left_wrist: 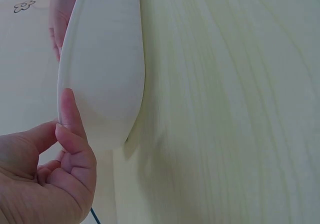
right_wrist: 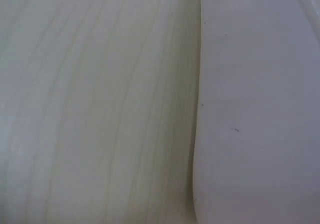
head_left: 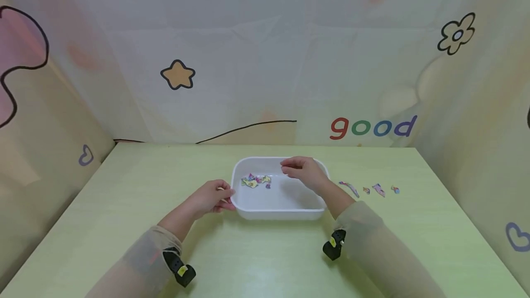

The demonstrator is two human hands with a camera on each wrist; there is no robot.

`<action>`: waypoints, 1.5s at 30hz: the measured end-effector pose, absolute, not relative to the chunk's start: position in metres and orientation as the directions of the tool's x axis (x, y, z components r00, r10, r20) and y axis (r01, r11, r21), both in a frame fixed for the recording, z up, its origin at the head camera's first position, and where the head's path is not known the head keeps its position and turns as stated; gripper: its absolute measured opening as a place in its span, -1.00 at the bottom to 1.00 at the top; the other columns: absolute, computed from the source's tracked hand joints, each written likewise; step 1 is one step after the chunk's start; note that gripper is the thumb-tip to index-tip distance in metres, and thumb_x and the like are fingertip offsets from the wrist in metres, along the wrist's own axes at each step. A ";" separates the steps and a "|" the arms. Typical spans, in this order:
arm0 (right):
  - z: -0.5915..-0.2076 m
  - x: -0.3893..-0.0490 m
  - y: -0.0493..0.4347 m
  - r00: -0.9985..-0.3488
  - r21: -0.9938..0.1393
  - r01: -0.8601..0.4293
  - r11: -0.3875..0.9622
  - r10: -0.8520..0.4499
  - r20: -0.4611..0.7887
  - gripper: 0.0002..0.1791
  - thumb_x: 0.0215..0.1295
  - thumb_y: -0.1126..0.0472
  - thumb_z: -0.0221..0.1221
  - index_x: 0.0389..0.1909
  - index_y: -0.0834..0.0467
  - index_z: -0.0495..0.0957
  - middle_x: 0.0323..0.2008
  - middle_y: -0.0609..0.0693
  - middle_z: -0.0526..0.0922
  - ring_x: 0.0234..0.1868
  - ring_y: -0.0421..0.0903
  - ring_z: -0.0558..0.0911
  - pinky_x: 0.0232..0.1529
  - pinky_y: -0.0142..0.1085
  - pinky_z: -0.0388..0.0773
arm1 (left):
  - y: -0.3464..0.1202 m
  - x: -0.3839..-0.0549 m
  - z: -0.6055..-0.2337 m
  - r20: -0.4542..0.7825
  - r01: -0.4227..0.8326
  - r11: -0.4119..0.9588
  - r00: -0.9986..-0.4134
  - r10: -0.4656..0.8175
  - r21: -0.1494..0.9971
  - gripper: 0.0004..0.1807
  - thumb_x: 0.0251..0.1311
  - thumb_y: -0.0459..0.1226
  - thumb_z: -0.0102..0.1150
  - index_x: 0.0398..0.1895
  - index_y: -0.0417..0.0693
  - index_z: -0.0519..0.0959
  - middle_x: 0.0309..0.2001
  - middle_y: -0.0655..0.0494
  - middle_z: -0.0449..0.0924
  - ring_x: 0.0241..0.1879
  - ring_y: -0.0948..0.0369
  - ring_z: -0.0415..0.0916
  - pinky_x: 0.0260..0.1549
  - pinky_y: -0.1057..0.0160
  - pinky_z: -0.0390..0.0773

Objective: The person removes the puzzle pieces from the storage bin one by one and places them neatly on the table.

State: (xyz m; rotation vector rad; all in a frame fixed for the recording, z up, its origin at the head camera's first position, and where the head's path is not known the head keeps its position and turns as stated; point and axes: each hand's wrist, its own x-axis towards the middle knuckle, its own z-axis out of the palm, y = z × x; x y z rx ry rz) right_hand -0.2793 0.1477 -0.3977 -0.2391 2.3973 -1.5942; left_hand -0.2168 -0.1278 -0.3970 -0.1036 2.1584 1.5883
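White tray (head_left: 281,215), shallow, rounded corners, long axis running left to right on the pale yellow-green table (head_left: 136,215). Left grip (head_left: 213,197): closed on the tray's left end, thumb and fingers pinching the rim. Right grip (head_left: 304,169): above the tray's right half, towards its far side, fingers bent and fingertips drawn close to the thumb; whether anything sits between them cannot be told. Cluster of small coloured pieces (head_left: 256,181): inside the tray, towards its left end, to the left of the right grip and apart from it. Loose pieces, four, in a rough row on the table beyond the tray's right end: a slender curved strip (head_left: 349,188), a tiny scrap (head_left: 366,190), a broader scrap (head_left: 378,190) and an outermost scrap (head_left: 395,189). Governing relation, by judgement: the loose row lies to the right of the right grip, which is the nearer of the two, the left being across the tray; the strip, closest to the tray, slants from far left to near right. View differences: the left wrist view alone shows fingers laid against the tray's outer wall; the right wrist view gives only table and outer wall, without fingers; pieces appear in the head view only.
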 end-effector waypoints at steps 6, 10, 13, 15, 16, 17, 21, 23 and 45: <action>-0.399 -0.286 0.136 -0.947 -0.913 0.008 0.408 -0.289 -0.138 -0.63 0.27 0.21 0.18 0.07 0.24 0.51 -0.06 0.09 0.60 -0.01 0.10 0.55 0.01 -0.20 0.47 | -0.129 -0.219 -0.400 -0.403 -0.325 0.329 -0.892 0.205 0.886 -0.81 0.34 -0.29 0.00 -0.15 -0.28 0.39 -0.43 -0.03 0.55 -0.54 0.27 0.57 -0.60 0.40 0.36; -0.402 -0.290 0.131 -0.943 -0.911 0.003 0.413 -0.302 -0.140 -0.64 0.27 0.22 0.18 0.06 0.24 0.52 -0.06 0.09 0.60 -0.02 0.08 0.56 -0.01 -0.21 0.48 | -0.129 -0.220 -0.401 -0.398 -0.321 0.325 -0.894 0.204 0.889 -0.82 0.34 -0.29 0.00 -0.16 -0.28 0.39 -0.43 -0.04 0.55 -0.54 0.26 0.57 -0.61 0.40 0.36; -0.407 -0.293 0.129 -0.932 -0.897 -0.015 0.443 -0.330 -0.148 -0.64 0.27 0.24 0.18 0.06 0.25 0.51 -0.06 0.08 0.60 -0.05 0.03 0.57 -0.05 -0.26 0.50 | -0.129 -0.221 -0.402 -0.396 -0.319 0.323 -0.895 0.207 0.891 -0.81 0.34 -0.29 0.00 -0.16 -0.29 0.40 -0.44 -0.04 0.56 -0.54 0.26 0.58 -0.61 0.40 0.36; -0.412 -0.295 0.129 -0.922 -0.877 -0.050 0.477 -0.360 -0.143 -0.65 0.27 0.26 0.17 0.06 0.26 0.51 -0.06 0.08 0.59 -0.08 -0.02 0.56 -0.09 -0.28 0.51 | -0.129 -0.222 -0.402 -0.392 -0.314 0.324 -0.895 0.211 0.892 -0.80 0.34 -0.29 0.00 -0.15 -0.30 0.39 -0.44 -0.03 0.56 -0.54 0.26 0.58 -0.61 0.40 0.36; -0.414 -0.296 0.129 -0.919 -0.865 -0.070 0.497 -0.370 -0.138 -0.66 0.27 0.28 0.16 0.06 0.26 0.51 -0.07 0.07 0.59 -0.09 -0.04 0.56 -0.09 -0.28 0.51 | -0.129 -0.221 -0.402 -0.391 -0.315 0.320 -0.896 0.211 0.894 -0.80 0.34 -0.29 0.00 -0.15 -0.30 0.39 -0.45 -0.03 0.55 -0.54 0.26 0.57 -0.61 0.40 0.36; -0.416 -0.296 0.129 -0.916 -0.852 -0.098 0.514 -0.382 -0.125 -0.67 0.27 0.30 0.15 0.06 0.26 0.51 -0.07 0.07 0.60 -0.09 -0.05 0.56 -0.09 -0.28 0.51 | -0.129 -0.221 -0.402 -0.390 -0.314 0.320 -0.896 0.212 0.894 -0.80 0.34 -0.29 0.00 -0.15 -0.31 0.39 -0.45 -0.02 0.55 -0.54 0.26 0.57 -0.61 0.40 0.36; -0.421 -0.297 0.128 -0.896 -0.803 -0.214 0.556 -0.440 -0.065 -0.67 0.26 0.40 0.13 0.06 0.30 0.51 -0.08 0.11 0.60 -0.03 -0.01 0.55 0.00 -0.23 0.46 | -0.129 -0.220 -0.400 -0.391 -0.313 0.321 -0.894 0.217 0.894 -0.78 0.34 -0.29 -0.01 -0.14 -0.32 0.38 -0.45 -0.01 0.54 -0.54 0.26 0.58 -0.61 0.39 0.36; -0.423 -0.298 0.127 -0.883 -0.788 -0.257 0.560 -0.468 -0.045 -0.66 0.24 0.43 0.13 0.05 0.32 0.51 -0.07 0.14 0.61 0.01 0.03 0.54 0.05 -0.20 0.42 | -0.129 -0.220 -0.400 -0.398 -0.320 0.327 -0.894 0.208 0.889 -0.78 0.34 -0.28 0.00 -0.13 -0.31 0.39 -0.45 -0.02 0.55 -0.52 0.25 0.58 -0.60 0.39 0.35; -0.434 -0.291 0.121 -0.851 -0.538 -0.365 0.760 -0.507 -0.138 -0.55 0.23 0.29 0.18 0.17 0.11 0.46 -0.29 -0.03 0.45 -0.25 -0.13 0.42 -0.13 -0.26 0.38 | -0.126 -0.219 -0.404 -0.394 -0.321 0.322 -0.898 0.195 0.891 -0.80 0.34 -0.29 0.00 -0.15 -0.29 0.39 -0.45 -0.01 0.54 -0.53 0.26 0.58 -0.61 0.40 0.36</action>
